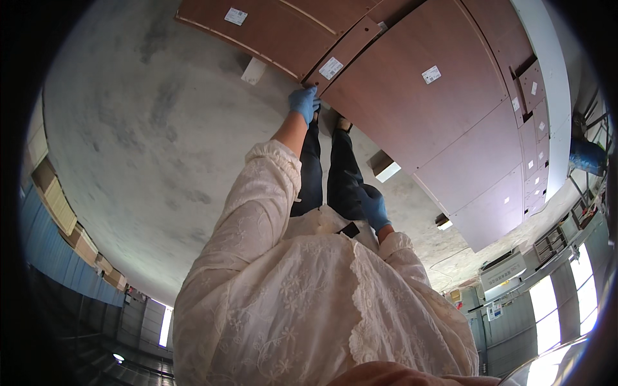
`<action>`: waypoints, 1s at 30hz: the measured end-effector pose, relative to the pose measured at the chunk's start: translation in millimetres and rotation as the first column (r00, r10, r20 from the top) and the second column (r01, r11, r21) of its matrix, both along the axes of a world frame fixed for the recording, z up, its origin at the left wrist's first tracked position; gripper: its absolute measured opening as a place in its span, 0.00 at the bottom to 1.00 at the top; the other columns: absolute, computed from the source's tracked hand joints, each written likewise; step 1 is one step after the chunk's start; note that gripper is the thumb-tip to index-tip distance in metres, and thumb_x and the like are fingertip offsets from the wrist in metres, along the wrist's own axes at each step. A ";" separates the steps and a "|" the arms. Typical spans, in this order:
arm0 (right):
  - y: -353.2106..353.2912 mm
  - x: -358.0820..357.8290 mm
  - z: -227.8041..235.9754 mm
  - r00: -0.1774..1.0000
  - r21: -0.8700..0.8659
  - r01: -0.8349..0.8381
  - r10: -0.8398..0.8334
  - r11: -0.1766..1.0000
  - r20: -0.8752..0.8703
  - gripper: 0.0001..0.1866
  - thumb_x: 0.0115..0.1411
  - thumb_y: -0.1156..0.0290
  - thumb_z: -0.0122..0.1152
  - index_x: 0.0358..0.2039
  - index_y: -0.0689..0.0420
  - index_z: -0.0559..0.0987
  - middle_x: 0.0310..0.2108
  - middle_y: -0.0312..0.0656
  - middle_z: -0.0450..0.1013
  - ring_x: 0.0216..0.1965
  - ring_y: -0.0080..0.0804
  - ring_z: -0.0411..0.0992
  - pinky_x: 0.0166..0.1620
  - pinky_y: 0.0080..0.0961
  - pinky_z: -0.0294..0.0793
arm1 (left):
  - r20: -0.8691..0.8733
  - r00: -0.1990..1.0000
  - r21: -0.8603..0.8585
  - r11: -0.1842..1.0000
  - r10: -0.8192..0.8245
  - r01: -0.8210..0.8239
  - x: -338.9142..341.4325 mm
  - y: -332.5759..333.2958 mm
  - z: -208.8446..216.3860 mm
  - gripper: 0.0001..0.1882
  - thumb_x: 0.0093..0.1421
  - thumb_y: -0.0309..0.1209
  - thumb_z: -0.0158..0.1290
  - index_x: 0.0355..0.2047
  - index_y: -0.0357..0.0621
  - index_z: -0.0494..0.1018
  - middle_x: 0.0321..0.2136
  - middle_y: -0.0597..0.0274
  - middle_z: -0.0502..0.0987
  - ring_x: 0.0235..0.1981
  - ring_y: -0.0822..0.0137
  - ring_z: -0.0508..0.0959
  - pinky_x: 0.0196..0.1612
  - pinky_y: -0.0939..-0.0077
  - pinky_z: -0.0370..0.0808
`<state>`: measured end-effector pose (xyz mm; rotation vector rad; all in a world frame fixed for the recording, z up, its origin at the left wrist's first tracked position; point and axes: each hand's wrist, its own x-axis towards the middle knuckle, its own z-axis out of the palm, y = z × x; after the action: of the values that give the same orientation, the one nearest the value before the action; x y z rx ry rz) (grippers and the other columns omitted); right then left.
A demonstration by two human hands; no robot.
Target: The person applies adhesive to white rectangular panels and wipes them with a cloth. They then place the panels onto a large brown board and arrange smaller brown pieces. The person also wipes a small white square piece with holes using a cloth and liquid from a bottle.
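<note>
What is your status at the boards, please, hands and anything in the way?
Left hand gripping end of narrow brown board. Right hand flat on dark trouser leg, empty. Large brown panels close on both sides.

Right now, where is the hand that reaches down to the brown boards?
In the head view the left hand, in a blue glove, is upper centre, gripping the end of a narrow brown board on the grey floor, just ahead of the person's feet.
</note>
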<state>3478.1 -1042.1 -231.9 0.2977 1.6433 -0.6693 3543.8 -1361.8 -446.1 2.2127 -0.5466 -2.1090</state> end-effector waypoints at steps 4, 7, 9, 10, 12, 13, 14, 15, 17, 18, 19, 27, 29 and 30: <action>7.6 3.8 -9.9 0.996 0.011 -0.053 0.054 0.999 -0.066 0.21 0.68 0.59 0.65 0.51 0.65 0.83 0.41 0.40 0.83 0.42 0.24 0.77 0.47 0.26 0.77 | -0.007 1.000 -0.035 0.999 -0.014 0.014 3.9 1.5 -5.9 0.28 0.67 0.43 0.61 0.59 0.35 0.71 0.49 0.47 0.81 0.49 0.48 0.83 0.51 0.55 0.81; 10.1 6.1 -11.6 0.987 -0.004 -0.098 0.097 0.995 -0.125 0.23 0.68 0.57 0.65 0.51 0.65 0.83 0.41 0.40 0.82 0.41 0.24 0.76 0.47 0.27 0.77 | -0.002 1.000 -0.012 1.000 0.006 -0.006 8.2 4.2 -9.1 0.27 0.63 0.43 0.66 0.54 0.36 0.74 0.43 0.52 0.82 0.40 0.54 0.85 0.40 0.61 0.82; 9.1 6.1 -9.4 0.976 -0.001 -0.134 0.132 0.991 -0.175 0.23 0.68 0.56 0.67 0.51 0.64 0.83 0.41 0.38 0.82 0.41 0.24 0.76 0.48 0.26 0.77 | -0.028 0.998 -0.020 0.998 -0.064 0.063 11.1 5.1 -9.7 0.32 0.66 0.47 0.63 0.61 0.39 0.70 0.50 0.48 0.81 0.49 0.49 0.83 0.51 0.55 0.80; 7.9 5.6 -7.3 0.988 -0.009 -0.072 0.070 0.997 -0.134 0.24 0.68 0.56 0.66 0.51 0.65 0.83 0.41 0.39 0.83 0.41 0.24 0.77 0.48 0.26 0.77 | -0.048 0.997 -0.013 0.999 -0.054 0.053 12.6 5.4 -9.0 0.33 0.66 0.48 0.62 0.61 0.39 0.69 0.51 0.48 0.80 0.50 0.49 0.83 0.52 0.55 0.80; 4.6 3.9 -1.6 0.987 -0.070 -0.044 0.032 0.997 -0.154 0.24 0.68 0.56 0.66 0.52 0.65 0.83 0.42 0.39 0.83 0.42 0.25 0.77 0.48 0.26 0.78 | -0.067 0.997 -0.006 0.999 -0.047 0.047 16.0 5.3 -5.0 0.34 0.66 0.51 0.61 0.63 0.41 0.68 0.55 0.47 0.79 0.52 0.49 0.82 0.54 0.54 0.79; 2.1 4.3 1.3 0.983 -0.104 -0.046 0.027 0.994 -0.180 0.24 0.68 0.56 0.66 0.52 0.65 0.83 0.42 0.40 0.83 0.42 0.25 0.77 0.48 0.26 0.78 | -0.033 0.998 0.011 0.999 -0.047 0.048 20.1 4.8 -1.6 0.35 0.67 0.53 0.61 0.64 0.41 0.68 0.57 0.46 0.78 0.53 0.49 0.81 0.56 0.53 0.78; 1.2 3.5 4.9 0.991 -0.082 -0.021 0.010 0.996 -0.134 0.24 0.68 0.57 0.66 0.53 0.66 0.82 0.43 0.42 0.83 0.44 0.27 0.78 0.50 0.27 0.77 | -0.054 0.996 -0.001 0.998 -0.066 0.066 23.8 5.9 3.7 0.36 0.67 0.53 0.60 0.64 0.41 0.67 0.58 0.46 0.77 0.54 0.48 0.81 0.57 0.53 0.78; -1.1 5.0 7.7 0.989 -0.050 -0.011 0.004 0.999 -0.146 0.24 0.68 0.57 0.66 0.53 0.67 0.82 0.44 0.42 0.83 0.44 0.27 0.78 0.51 0.27 0.77 | -0.015 0.997 0.018 0.997 -0.078 0.078 29.5 6.0 9.6 0.36 0.67 0.54 0.59 0.65 0.42 0.67 0.59 0.46 0.76 0.55 0.48 0.80 0.58 0.53 0.77; -2.1 9.0 13.3 0.984 0.021 -0.025 0.028 0.999 -0.177 0.24 0.68 0.58 0.66 0.53 0.67 0.82 0.44 0.43 0.83 0.45 0.28 0.78 0.52 0.27 0.77 | -0.008 0.996 0.041 0.995 -0.093 0.094 41.6 8.5 22.9 0.36 0.68 0.54 0.58 0.66 0.42 0.66 0.60 0.46 0.76 0.56 0.47 0.79 0.59 0.52 0.77; -0.2 12.8 16.9 0.985 0.002 -0.009 0.009 1.000 -0.175 0.24 0.68 0.59 0.66 0.53 0.67 0.82 0.45 0.43 0.83 0.45 0.29 0.78 0.53 0.27 0.76 | -0.037 0.989 0.019 0.989 -0.143 0.144 49.6 8.7 29.7 0.36 0.68 0.53 0.58 0.66 0.41 0.66 0.61 0.46 0.76 0.57 0.47 0.79 0.59 0.53 0.77; 0.5 17.4 18.7 0.986 -0.058 0.051 -0.060 0.997 -0.154 0.24 0.67 0.58 0.66 0.53 0.66 0.83 0.44 0.42 0.83 0.45 0.28 0.78 0.52 0.27 0.76 | -0.033 0.982 0.026 0.982 -0.186 0.187 58.6 9.1 36.7 0.36 0.68 0.51 0.58 0.66 0.41 0.65 0.62 0.45 0.75 0.58 0.47 0.79 0.59 0.53 0.77; 27.6 66.8 32.4 0.908 -0.121 0.290 -0.313 0.949 -0.277 0.24 0.65 0.56 0.67 0.49 0.66 0.85 0.40 0.39 0.82 0.44 0.28 0.78 0.49 0.29 0.77 | -0.207 0.749 -0.067 0.773 -0.630 0.631 133.0 -35.3 51.8 0.10 0.68 0.39 0.59 0.38 0.47 0.75 0.31 0.61 0.80 0.31 0.61 0.82 0.35 0.64 0.80; 34.9 75.2 38.9 0.866 -0.141 0.426 -0.448 0.894 -0.225 0.24 0.66 0.57 0.66 0.50 0.67 0.84 0.41 0.41 0.83 0.44 0.30 0.79 0.49 0.30 0.77 | -0.179 0.684 -0.125 0.706 -0.707 0.697 135.8 -43.0 59.7 0.09 0.67 0.37 0.59 0.32 0.50 0.75 0.24 0.66 0.77 0.23 0.65 0.77 0.27 0.67 0.75; 39.2 79.3 42.4 0.854 -0.122 0.455 -0.471 0.882 -0.222 0.24 0.66 0.57 0.66 0.50 0.67 0.84 0.41 0.43 0.83 0.44 0.31 0.80 0.49 0.31 0.78 | -0.064 0.683 -0.172 0.682 -0.728 0.711 134.9 -41.1 66.6 0.09 0.65 0.38 0.58 0.29 0.51 0.75 0.21 0.68 0.75 0.18 0.68 0.74 0.22 0.69 0.71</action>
<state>3557.5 -1002.9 -189.5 0.5959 1.7956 -1.1628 3678.8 -1402.9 -379.5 1.9331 -1.7442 -2.3794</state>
